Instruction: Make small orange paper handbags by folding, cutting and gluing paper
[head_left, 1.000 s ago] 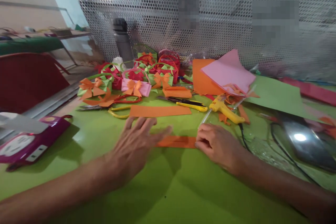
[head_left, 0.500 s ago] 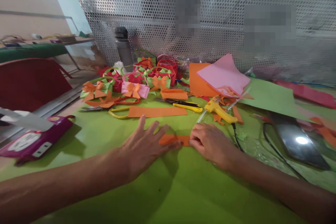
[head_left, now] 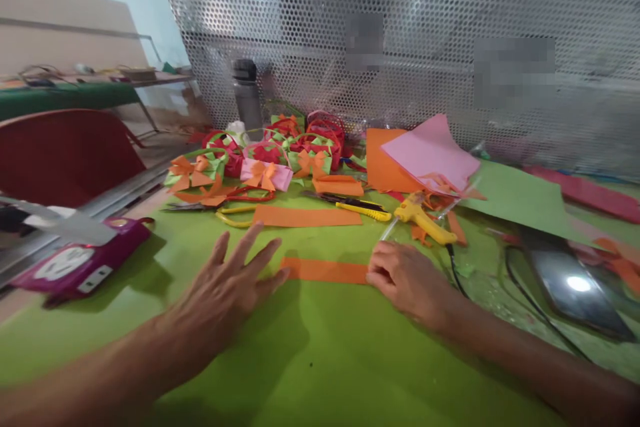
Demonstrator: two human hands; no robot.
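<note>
An orange paper strip (head_left: 325, 271) lies flat on the green tabletop (head_left: 320, 347) in front of me. My right hand (head_left: 407, 280) pinches the strip's right end between thumb and fingers. Spread wide, my left hand (head_left: 237, 283) has its thumb at the strip's left end; whether it touches the paper I cannot tell. A second, wider orange paper strip (head_left: 307, 216) lies just beyond, over the yellow handle of a pair of scissors (head_left: 235, 216). Close past my right hand rests a yellow glue gun (head_left: 425, 219).
Small paper baskets with bows (head_left: 265, 173) crowd the back left, near a grey bottle (head_left: 247, 100). A box cutter (head_left: 363, 211) lies mid-table. Pink paper (head_left: 433, 153) and green paper (head_left: 520, 200) sit back right, a phone (head_left: 575, 283) at right, a purple power strip (head_left: 85, 260) at left.
My left hand has slid left along the narrow strip, uncovering most of it, with its fingers still spread. My right hand keeps its pinch on the right end. The view has shifted slightly.
</note>
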